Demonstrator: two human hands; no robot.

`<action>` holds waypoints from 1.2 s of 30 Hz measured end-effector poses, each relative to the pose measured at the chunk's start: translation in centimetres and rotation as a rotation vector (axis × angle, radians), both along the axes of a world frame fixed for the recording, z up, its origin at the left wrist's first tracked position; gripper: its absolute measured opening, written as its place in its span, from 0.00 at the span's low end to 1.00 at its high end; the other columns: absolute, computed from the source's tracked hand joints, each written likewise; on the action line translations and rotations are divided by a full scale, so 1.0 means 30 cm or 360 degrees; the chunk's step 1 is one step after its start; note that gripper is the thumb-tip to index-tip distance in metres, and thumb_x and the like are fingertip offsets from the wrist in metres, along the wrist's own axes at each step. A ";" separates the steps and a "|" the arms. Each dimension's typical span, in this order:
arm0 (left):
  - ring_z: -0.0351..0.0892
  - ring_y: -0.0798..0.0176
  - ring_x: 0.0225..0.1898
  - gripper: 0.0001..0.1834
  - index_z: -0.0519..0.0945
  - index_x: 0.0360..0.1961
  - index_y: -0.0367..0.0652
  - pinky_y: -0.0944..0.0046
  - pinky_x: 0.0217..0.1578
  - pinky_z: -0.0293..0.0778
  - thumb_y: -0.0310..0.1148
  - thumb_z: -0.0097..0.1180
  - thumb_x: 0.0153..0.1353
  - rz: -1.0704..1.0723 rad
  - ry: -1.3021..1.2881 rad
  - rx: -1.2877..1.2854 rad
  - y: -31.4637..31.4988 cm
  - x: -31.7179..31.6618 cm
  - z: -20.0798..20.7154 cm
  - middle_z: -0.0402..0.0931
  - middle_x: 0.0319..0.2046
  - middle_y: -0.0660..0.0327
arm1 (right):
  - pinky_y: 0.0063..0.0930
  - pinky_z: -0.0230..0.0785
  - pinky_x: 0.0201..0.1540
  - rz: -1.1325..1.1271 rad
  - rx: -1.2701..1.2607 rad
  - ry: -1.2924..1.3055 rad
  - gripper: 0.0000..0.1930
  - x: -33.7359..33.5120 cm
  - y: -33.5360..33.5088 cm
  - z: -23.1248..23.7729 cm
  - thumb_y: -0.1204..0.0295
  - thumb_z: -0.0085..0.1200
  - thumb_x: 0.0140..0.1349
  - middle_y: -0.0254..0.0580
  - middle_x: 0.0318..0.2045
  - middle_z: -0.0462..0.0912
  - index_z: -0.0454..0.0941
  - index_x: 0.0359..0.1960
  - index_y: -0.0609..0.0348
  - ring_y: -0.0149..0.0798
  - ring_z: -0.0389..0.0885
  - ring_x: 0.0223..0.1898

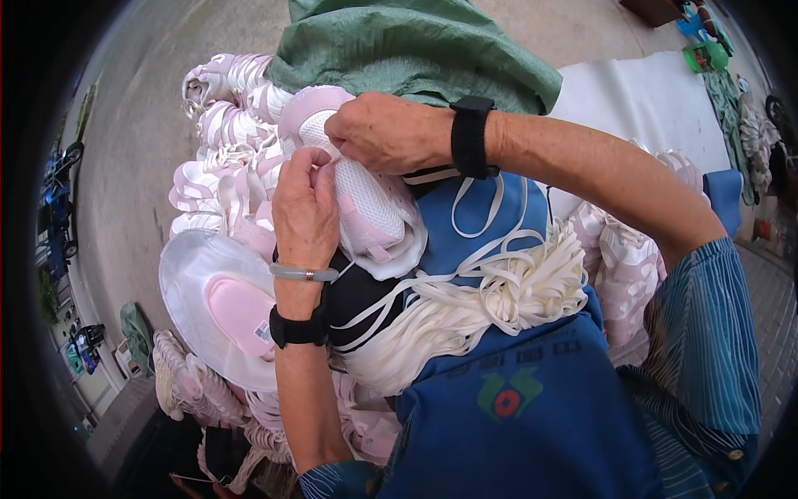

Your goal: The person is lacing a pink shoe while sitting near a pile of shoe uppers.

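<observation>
A pink and white mesh shoe upper (366,200) rests over my lap, its rounded pink end pointing away from me. My left hand (306,208) is closed at its left edge, thumb and forefinger pinched together. From the far right, my right hand (386,133) reaches across and grips the upper with curled fingers. The fingertips nearly meet; whether a lace end is between them is hidden. A thick bundle of cream shoelaces (474,303) lies across my blue apron (515,432), several strands looping toward the upper.
Stacked pink and white shoe uppers (237,141) stand at the left, with more (623,274) at the right. A white rounded piece (187,287) with a pink oval inside sits by my left forearm. Green sheeting (407,54) lies beyond; a white sheet (640,108) spreads at far right.
</observation>
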State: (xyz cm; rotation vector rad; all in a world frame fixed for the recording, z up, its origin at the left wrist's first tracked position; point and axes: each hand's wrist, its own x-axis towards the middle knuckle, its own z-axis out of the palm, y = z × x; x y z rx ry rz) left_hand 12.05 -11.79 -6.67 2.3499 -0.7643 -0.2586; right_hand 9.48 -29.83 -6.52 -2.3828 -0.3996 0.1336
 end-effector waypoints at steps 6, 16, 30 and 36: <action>0.76 0.48 0.31 0.06 0.74 0.38 0.39 0.55 0.32 0.70 0.28 0.52 0.61 -0.0004 -0.0032 -0.0032 0.004 0.004 -0.011 0.74 0.30 0.50 | 0.43 0.72 0.37 0.0121 -0.0109 -0.0254 0.06 -0.018 0.008 0.002 0.78 0.51 0.52 0.61 0.25 0.78 0.74 0.28 0.72 0.56 0.79 0.31; 0.76 0.53 0.29 0.05 0.75 0.38 0.40 0.57 0.32 0.71 0.26 0.53 0.60 -0.0002 -0.0065 -0.0061 -0.003 -0.005 0.002 0.73 0.29 0.53 | 0.42 0.73 0.37 0.0070 -0.0217 -0.0179 0.08 0.000 0.016 -0.003 0.78 0.51 0.52 0.60 0.25 0.78 0.75 0.30 0.73 0.55 0.80 0.31; 0.69 0.65 0.28 0.06 0.76 0.39 0.38 0.67 0.30 0.67 0.26 0.54 0.60 -0.0027 -0.0076 -0.0106 0.006 0.003 -0.012 0.71 0.27 0.60 | 0.43 0.73 0.38 0.0066 -0.0215 -0.0094 0.07 0.003 0.019 0.009 0.77 0.51 0.54 0.58 0.27 0.79 0.77 0.31 0.70 0.55 0.80 0.33; 0.72 0.60 0.29 0.06 0.76 0.39 0.40 0.62 0.31 0.69 0.25 0.54 0.59 -0.0030 -0.0102 -0.0088 0.010 0.002 -0.002 0.71 0.27 0.57 | 0.42 0.74 0.37 0.0074 -0.0224 -0.0183 0.08 -0.014 0.031 0.010 0.78 0.52 0.52 0.56 0.30 0.78 0.77 0.33 0.69 0.54 0.79 0.34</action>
